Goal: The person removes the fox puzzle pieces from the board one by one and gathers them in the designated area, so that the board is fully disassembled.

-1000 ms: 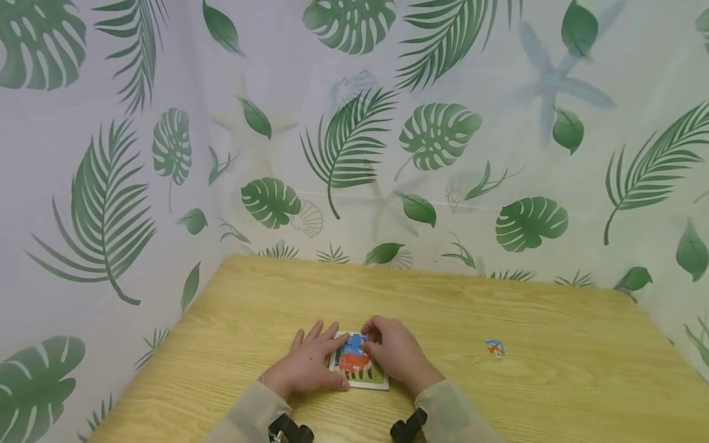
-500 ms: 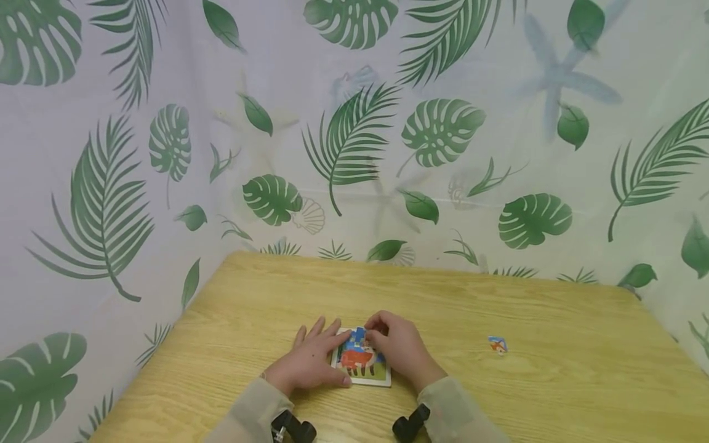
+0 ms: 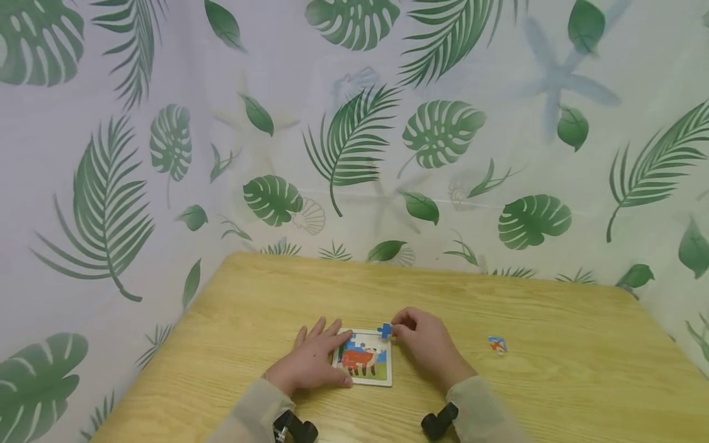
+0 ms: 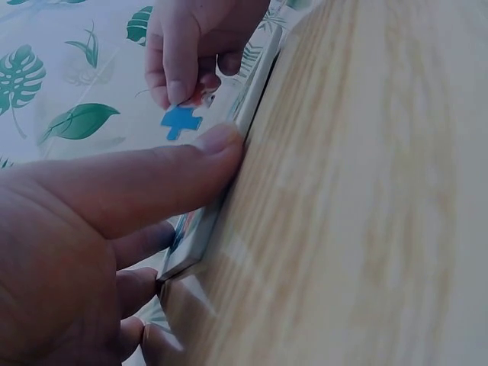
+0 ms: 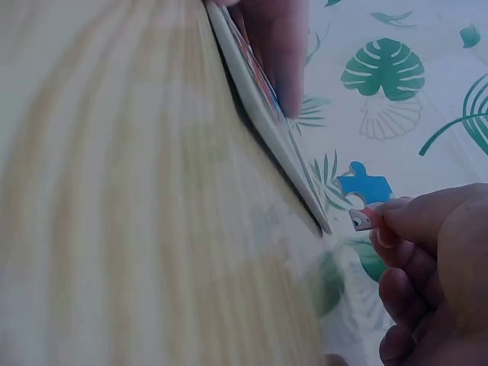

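Left hand spread over left edge of puzzle board | right hand pinches blue piece near board's far-right corner | board well apart from tabletop's far edge | risk: piece may drop, fingertip pinch looking shallow

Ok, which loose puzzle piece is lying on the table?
The orange-and-blue piece, to the right of the right hand. No hand touches it, while that hand pinches the blue piece near the puzzle board's far corner.
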The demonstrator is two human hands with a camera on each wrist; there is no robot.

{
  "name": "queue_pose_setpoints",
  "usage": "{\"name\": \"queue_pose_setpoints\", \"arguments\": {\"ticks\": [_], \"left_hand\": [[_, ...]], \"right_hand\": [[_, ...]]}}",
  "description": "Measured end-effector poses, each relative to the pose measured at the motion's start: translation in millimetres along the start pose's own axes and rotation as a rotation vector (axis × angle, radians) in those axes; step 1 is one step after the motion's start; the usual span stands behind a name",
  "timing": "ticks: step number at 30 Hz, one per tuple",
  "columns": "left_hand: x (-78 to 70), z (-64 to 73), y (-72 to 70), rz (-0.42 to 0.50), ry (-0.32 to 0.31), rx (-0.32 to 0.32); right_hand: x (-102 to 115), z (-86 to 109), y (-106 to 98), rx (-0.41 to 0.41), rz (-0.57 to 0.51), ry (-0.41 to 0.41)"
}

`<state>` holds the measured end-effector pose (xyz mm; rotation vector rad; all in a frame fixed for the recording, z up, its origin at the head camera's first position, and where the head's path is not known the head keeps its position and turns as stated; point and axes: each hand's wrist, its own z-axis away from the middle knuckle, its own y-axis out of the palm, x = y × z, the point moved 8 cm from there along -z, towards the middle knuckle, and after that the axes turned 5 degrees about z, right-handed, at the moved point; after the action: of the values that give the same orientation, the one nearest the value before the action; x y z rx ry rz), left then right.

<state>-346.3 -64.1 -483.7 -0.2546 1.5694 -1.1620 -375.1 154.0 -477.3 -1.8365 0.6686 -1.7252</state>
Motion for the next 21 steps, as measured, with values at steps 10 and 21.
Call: {"name": "queue_pose_setpoints", "arguments": {"ticks": [10,21], "left_hand": [[0.1,0.5,-0.9,-0.009,-0.007,-0.010],[1.6,-1.0,-3.2,0.000,-0.001,-0.003]], "right_hand": [[-21,2.2,-23,0.019,0.052,0.014],[-41,11.6,-54,0.040,0.107,0.016]]}}
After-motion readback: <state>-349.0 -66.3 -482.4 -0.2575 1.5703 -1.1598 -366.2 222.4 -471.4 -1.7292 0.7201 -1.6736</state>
